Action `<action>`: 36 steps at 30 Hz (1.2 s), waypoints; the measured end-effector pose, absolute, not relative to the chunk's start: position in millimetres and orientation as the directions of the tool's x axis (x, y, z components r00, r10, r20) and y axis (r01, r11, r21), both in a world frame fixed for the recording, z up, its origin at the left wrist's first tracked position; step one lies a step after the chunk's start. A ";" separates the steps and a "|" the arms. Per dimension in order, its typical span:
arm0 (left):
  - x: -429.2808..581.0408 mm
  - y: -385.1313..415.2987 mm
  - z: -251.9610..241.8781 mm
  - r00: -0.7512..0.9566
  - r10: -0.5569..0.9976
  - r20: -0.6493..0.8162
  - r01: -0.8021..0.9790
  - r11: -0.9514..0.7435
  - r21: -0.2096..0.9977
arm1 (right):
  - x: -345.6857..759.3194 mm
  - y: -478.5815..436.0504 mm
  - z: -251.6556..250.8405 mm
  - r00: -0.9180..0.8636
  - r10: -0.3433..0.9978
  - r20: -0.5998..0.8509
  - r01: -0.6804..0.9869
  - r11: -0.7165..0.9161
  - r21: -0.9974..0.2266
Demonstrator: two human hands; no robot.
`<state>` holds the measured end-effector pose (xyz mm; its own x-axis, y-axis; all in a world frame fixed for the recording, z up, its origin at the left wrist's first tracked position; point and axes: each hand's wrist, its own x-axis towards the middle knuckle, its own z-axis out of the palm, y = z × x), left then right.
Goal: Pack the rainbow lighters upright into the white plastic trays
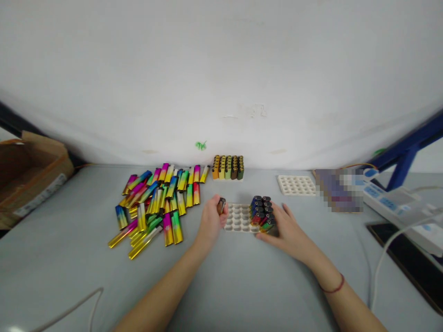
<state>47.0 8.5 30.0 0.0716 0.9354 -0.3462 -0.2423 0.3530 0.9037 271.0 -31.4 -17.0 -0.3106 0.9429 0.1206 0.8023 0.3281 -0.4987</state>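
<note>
Two bare arms are reaching out over the grey tabletop (221, 286). The left hand (209, 222) is curling its fingers (214, 203) tight around one small lighter (221, 205), holding it upright at the left edge of the white tray (238, 219). The right hand (287, 230) is lying with its fingers (288, 212) spread out, leaning on the tray's right side and gripping nothing. Just left of those right fingers, a small bunch of standing lighters (262, 211) is filling the tray's right end. The holes between the two hands are all sitting empty. Left of the left fingers, a big pile of shiny lighters (155, 203) is lying loose. Beyond the fingers, a full block of lighters (228, 167) and a spare tray (296, 185) are sitting by the wall.
</note>
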 end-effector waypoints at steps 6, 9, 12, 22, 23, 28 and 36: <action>46.5 9.8 31.8 0.039 0.954 -0.298 -0.227 0.298 0.927 | 271.1 -31.5 -17.6 -0.309 0.944 0.117 0.802 0.324 -0.501; 46.5 9.8 30.9 0.030 0.959 -0.280 -0.211 0.280 0.936 | 270.6 -31.7 -16.6 -0.309 0.943 0.124 0.799 0.328 -0.504; 46.7 9.4 28.9 0.016 0.963 -0.269 -0.212 0.266 0.940 | 270.0 -32.0 -15.2 -0.309 0.942 0.131 0.797 0.332 -0.505; 48.9 9.7 26.9 -0.004 0.950 -0.313 -0.262 0.301 0.917 | 270.1 -31.1 -15.2 -0.313 0.943 0.114 0.802 0.326 -0.501; 48.8 9.9 26.6 0.003 0.950 -0.313 -0.259 0.303 0.917 | 270.1 -31.2 -15.5 -0.312 0.943 0.118 0.801 0.328 -0.501; 45.7 10.6 25.2 0.026 0.965 -0.262 -0.197 0.262 0.945 | 270.1 -31.6 -16.1 -0.311 0.942 0.127 0.800 0.332 -0.500; 46.4 10.4 25.1 0.012 0.960 -0.279 -0.188 0.276 0.943 | 269.5 -31.2 -14.0 -0.306 0.947 0.099 0.808 0.313 -0.498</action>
